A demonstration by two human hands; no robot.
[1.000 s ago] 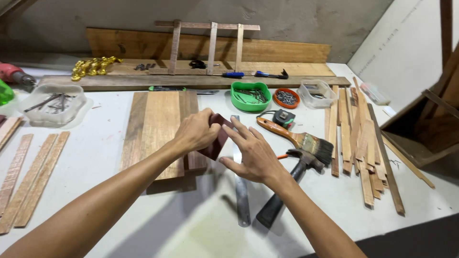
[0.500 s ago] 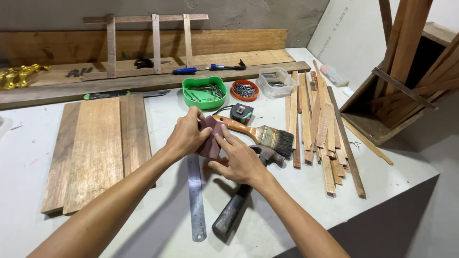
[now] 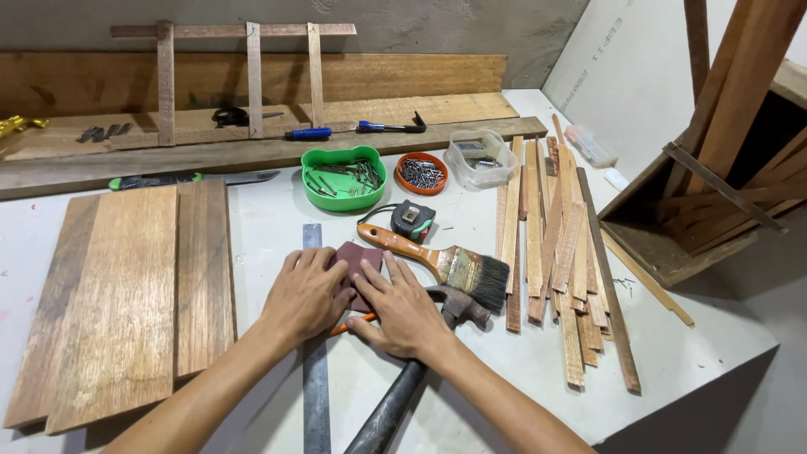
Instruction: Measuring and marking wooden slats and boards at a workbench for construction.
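Both hands lie flat, palms down and fingers together, pressing a small dark reddish-brown sheet of sandpaper against the white worktop. The left hand covers the sheet's left edge; the right hand covers its lower right part, so only the upper middle of the sheet shows between them. Neither hand grips anything; each rests spread on the paper.

Under the left hand a long grey steel ruler runs away from and toward the person, its far end showing just beyond the fingertips. Under the right hand a thin orange pencil pokes out between the two wrists. A hammer with a dark handle and worn metal head lies beneath the right wrist, its head just right of that hand. Just beyond the right hand's fingers rests a flat paintbrush with an orange wooden handle, and past it a small black and green tape measure.

Left of the left hand sit joined brown wooden boards. Right of the right hand, a loose heap of thin wooden strips. Farther beyond the hands stand a green plastic bowl of nails, a small orange round tin of nails and a clear plastic tub.
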